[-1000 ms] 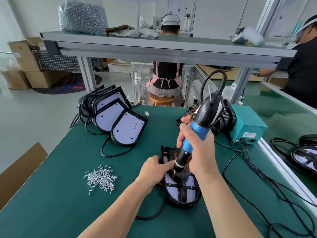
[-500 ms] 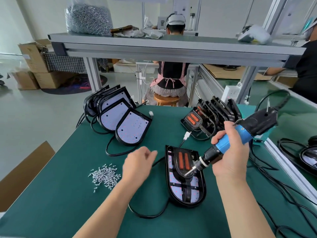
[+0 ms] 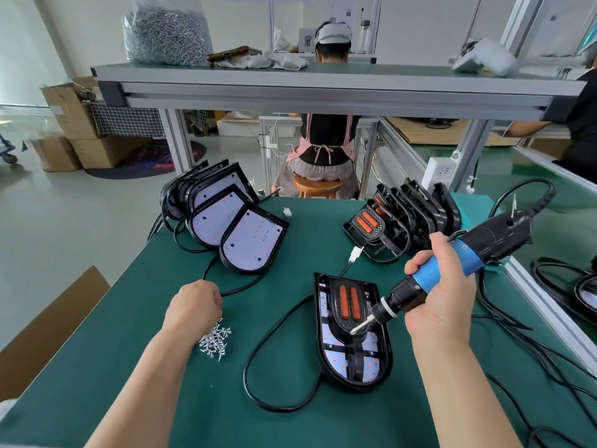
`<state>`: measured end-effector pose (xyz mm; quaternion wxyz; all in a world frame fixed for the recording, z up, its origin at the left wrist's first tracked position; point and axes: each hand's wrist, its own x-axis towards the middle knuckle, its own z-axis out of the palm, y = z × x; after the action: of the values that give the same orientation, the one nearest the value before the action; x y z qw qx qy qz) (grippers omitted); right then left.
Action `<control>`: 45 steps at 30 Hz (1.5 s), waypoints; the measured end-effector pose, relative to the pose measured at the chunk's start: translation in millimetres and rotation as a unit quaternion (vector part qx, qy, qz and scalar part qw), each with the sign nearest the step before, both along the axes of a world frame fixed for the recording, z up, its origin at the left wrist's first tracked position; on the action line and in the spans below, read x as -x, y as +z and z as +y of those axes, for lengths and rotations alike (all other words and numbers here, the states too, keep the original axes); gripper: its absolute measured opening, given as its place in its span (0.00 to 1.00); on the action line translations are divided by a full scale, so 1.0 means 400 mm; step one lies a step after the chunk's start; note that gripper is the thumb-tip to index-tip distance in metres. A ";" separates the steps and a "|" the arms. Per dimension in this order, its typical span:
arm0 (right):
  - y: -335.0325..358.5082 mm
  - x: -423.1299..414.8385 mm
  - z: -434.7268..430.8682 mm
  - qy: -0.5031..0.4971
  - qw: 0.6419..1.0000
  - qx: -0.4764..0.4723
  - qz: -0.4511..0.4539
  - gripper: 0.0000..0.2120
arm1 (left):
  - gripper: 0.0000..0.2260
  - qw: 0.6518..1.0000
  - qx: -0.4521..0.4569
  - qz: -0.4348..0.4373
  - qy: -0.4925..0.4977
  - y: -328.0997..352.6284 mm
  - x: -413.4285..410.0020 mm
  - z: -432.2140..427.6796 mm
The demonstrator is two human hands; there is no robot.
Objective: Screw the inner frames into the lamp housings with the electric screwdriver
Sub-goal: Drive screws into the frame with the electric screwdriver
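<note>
Green matting covers the counter, and beyond it a person sits on a stool, back turned. Near the middle lies one lamp housing, open side up, with a black inner frame bearing two orange strips seated inside. The right hand is wrapped round the blue grip of the electric screwdriver, held tilted with its bit aimed down-left at the frame's narrow lower part; contact cannot be told. The left hand is knuckles-up over the pile of screws, fingers curled down; whether they pinch a screw is hidden. More housings overlap at the back left, and spare frames stand at the back right
</note>
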<state>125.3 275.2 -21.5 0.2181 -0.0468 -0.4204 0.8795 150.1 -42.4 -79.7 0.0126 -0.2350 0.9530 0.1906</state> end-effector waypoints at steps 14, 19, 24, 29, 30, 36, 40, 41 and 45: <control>0.024 -0.008 0.006 -0.013 1.000 0.016 -0.010 0.09 | 0.07 0.951 -0.257 0.168 -0.044 0.080 -0.015 0.126; 0.043 -0.014 -0.001 -0.016 0.999 0.040 -0.014 0.09 | 0.04 0.801 -0.588 0.107 -0.044 0.074 -0.054 0.292; 0.070 -0.016 0.007 -0.014 0.997 0.074 -0.018 0.09 | 0.05 0.698 -0.713 0.055 -0.027 0.069 -0.071 0.363; 0.078 -0.022 0.014 -0.019 0.996 0.089 -0.013 0.09 | 0.04 0.621 -0.783 0.034 0.001 0.082 -0.078 0.390; 0.077 -0.022 0.015 -0.020 0.996 0.092 -0.012 0.09 | 0.03 0.608 -0.793 0.032 0.008 0.082 -0.078 0.392; 0.065 -0.021 0.018 -0.022 0.996 0.085 -0.021 0.10 | 0.04 0.567 -0.822 0.026 0.043 0.068 -0.082 0.397; 0.062 -0.021 0.016 -0.032 0.996 0.084 -0.026 0.11 | 0.03 0.572 -0.818 0.054 0.029 0.067 -0.091 0.406; 0.063 -0.020 0.016 -0.035 0.995 0.086 -0.028 0.11 | 0.04 0.583 -0.809 0.073 0.022 0.066 -0.093 0.411; 0.068 -0.014 0.014 -0.059 0.993 0.091 -0.043 0.13 | 0.13 0.666 -0.720 0.192 -0.020 0.055 -0.106 0.438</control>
<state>130.9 280.6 5.7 0.2464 -0.1291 -0.3445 0.8966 192.5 132.7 -57.9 -0.0017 -0.0914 0.5048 0.8584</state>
